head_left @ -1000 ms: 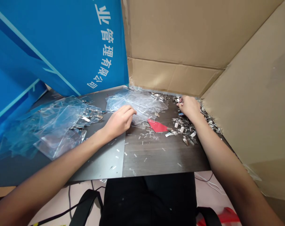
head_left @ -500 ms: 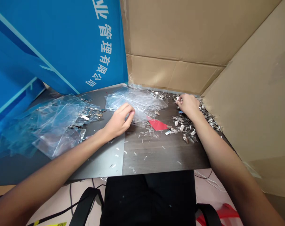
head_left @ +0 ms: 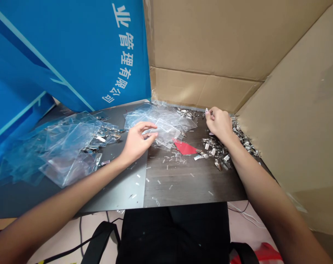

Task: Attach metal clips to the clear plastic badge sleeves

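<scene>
My left hand [head_left: 137, 143] sits half open, touching a clear plastic sleeve [head_left: 166, 134] without gripping it; my right hand [head_left: 219, 124] pinches a tiny pale piece [head_left: 206, 109]. Many loose sleeves [head_left: 67, 150] and metal clips [head_left: 214, 149] lie on the desk.

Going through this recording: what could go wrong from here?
The small piece at the right hand's fingertips might drop into the loose metal clips. The clear plastic sleeve by the left hand lies on other sleeves and could slide. The small clear strips could get knocked off the table's front edge.
</scene>
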### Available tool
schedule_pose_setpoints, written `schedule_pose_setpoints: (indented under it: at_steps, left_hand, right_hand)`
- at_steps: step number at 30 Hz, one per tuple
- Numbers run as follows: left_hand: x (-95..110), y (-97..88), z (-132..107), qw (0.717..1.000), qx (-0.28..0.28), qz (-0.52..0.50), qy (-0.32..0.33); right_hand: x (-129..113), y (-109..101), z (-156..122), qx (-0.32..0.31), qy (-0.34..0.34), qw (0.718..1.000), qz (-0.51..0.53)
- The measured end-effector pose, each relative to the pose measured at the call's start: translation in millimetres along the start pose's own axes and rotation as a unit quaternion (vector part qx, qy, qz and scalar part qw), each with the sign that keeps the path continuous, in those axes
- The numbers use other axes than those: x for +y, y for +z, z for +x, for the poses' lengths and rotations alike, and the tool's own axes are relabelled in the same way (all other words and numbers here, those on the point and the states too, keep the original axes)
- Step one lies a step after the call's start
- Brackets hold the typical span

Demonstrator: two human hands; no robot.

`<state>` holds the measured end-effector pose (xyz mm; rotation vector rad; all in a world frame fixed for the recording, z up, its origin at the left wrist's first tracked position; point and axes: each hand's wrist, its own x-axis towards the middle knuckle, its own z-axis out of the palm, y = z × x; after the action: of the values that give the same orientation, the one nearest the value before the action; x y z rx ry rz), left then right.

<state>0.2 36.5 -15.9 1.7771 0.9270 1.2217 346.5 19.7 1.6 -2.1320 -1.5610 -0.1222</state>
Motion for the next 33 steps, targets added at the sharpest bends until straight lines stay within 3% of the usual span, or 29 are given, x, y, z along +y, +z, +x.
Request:
schedule_pose_setpoints:
  at_steps: [8,17,26,30,33]
  left_hand:
    - [3.1,1.0,-2.4,0.993,-0.003,-0.076,-0.096]
    - [6.3,2.2,-5.4,0.997,0.009,-0.052,-0.055]
    - [9.3,3.9,-5.0,0.998,0.052,0.015,-0.035]
    - [6.7,5.1,-5.7,0.998,0.054,0.016,-0.024]
    - [6.5,5.4,-6.6,0.997,0.064,0.035,0.008]
  right_hand:
    - [-9.3,0.8,-6.0,0.018,-0.035,0.994,0.099]
    - [-26.6,5.4,-19.6,0.049,-0.079,0.973,0.209]
    - [-53.9,4.6,-37.4,0.019,-0.077,0.967,0.243]
    - [-64.8,2.5,-48.5,-0.064,-0.069,0.937,0.336]
    - [-76.0,2.1,-58.0,-0.181,-0.013,0.871,0.456]
